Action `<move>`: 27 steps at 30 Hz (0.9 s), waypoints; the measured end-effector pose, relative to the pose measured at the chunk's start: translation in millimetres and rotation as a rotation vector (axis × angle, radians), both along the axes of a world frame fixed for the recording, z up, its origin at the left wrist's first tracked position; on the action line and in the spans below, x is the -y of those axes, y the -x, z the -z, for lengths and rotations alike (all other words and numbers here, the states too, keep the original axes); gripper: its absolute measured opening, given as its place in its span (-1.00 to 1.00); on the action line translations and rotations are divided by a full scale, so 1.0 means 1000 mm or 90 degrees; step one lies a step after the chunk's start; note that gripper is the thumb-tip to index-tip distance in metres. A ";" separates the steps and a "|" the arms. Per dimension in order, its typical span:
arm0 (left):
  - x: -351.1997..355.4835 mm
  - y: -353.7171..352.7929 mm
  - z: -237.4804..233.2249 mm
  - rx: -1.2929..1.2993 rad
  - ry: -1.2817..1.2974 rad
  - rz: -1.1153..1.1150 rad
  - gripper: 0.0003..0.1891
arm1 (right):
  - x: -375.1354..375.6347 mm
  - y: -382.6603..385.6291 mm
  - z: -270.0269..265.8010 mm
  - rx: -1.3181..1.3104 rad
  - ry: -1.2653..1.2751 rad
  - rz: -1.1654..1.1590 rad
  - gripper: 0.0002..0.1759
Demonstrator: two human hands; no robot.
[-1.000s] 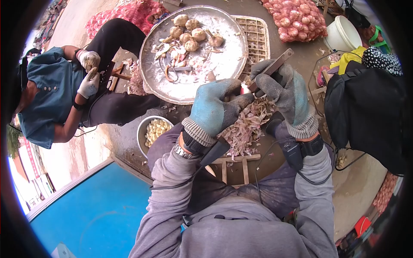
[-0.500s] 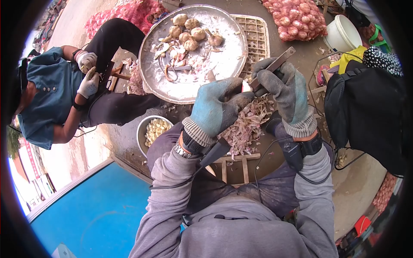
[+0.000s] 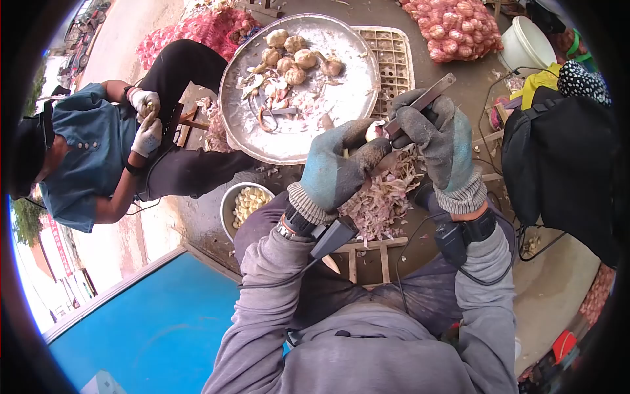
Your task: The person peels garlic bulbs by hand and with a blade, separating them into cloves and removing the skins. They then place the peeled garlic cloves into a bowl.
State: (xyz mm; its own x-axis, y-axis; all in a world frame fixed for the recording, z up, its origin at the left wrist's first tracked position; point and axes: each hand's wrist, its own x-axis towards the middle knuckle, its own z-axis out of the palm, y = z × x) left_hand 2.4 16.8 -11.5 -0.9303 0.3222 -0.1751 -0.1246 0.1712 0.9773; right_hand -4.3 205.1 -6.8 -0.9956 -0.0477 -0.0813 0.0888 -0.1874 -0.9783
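Note:
My left hand [image 3: 340,161], in a blue and grey work glove, pinches a garlic clove [image 3: 374,131] between thumb and fingers. The clove shows white and purplish skin. My right hand [image 3: 438,141], gloved alike, is closed round a small flat knife [image 3: 430,93]. One end of the knife sticks up past the fingers, and the other end meets the clove. Just beyond my hands is a round metal tray [image 3: 348,59] with several garlic bulbs [image 3: 304,58] and loose skins on it. Below my hands lies a heap of garlic skins [image 3: 384,200].
A bowl of peeled cloves [image 3: 249,203] stands left of my knees. A co-worker [image 3: 85,138] in white gloves sits at the left. Mesh sacks of garlic [image 3: 453,29], a white bucket [image 3: 527,44], a plastic crate [image 3: 394,59] and a black bag [image 3: 558,164] surround the tray.
The clove shows more purplish skin toward me now. Both hands stay close together with the knife at the clove. The whole view has shifted slightly.

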 end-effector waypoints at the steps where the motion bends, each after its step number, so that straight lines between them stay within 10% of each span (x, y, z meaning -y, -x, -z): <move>1: -0.003 -0.001 -0.004 0.115 -0.115 -0.041 -0.70 | -0.005 0.001 0.002 0.018 0.010 -0.004 -0.67; 27: 0.006 0.004 -0.002 0.026 0.080 -0.011 -0.72 | 0.004 -0.005 -0.005 -0.045 -0.086 -0.054 -0.70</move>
